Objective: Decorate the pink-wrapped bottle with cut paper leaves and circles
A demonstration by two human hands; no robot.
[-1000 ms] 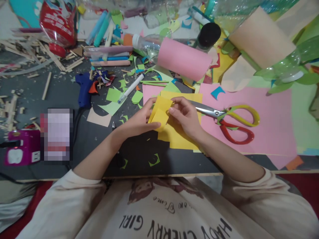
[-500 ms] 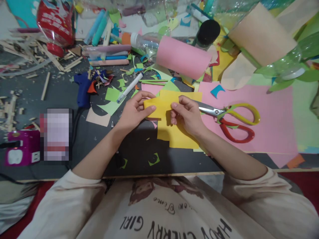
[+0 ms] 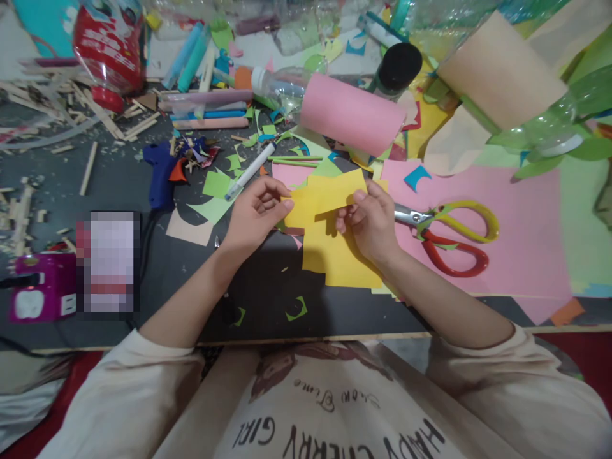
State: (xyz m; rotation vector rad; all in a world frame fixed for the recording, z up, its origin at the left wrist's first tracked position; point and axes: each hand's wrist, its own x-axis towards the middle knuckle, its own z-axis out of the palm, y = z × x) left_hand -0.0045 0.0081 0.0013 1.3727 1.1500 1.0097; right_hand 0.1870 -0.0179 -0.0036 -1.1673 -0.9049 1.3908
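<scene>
A small yellow paper piece (image 3: 325, 194) is held between both hands above the dark table. My left hand (image 3: 255, 213) pinches its left end with curled fingers. My right hand (image 3: 370, 220) pinches its right end. Under them lies a larger yellow paper sheet (image 3: 337, 258). Scissors (image 3: 444, 233) with yellow and red handles rest just right of my right hand, on a pink paper sheet (image 3: 507, 223).
A blue glue gun (image 3: 160, 172), a white pen (image 3: 248, 171), green paper scraps (image 3: 217, 185) and wooden sticks (image 3: 90, 108) cover the left side. A pink paper roll (image 3: 351, 115), a tan roll (image 3: 497, 70), plastic bottles (image 3: 275, 86) and a black-capped bottle (image 3: 399, 64) stand behind.
The yellow piece was bent between my hands a second ago. It now stretches out flat and wider, and my right hand has slid to the right along it.
</scene>
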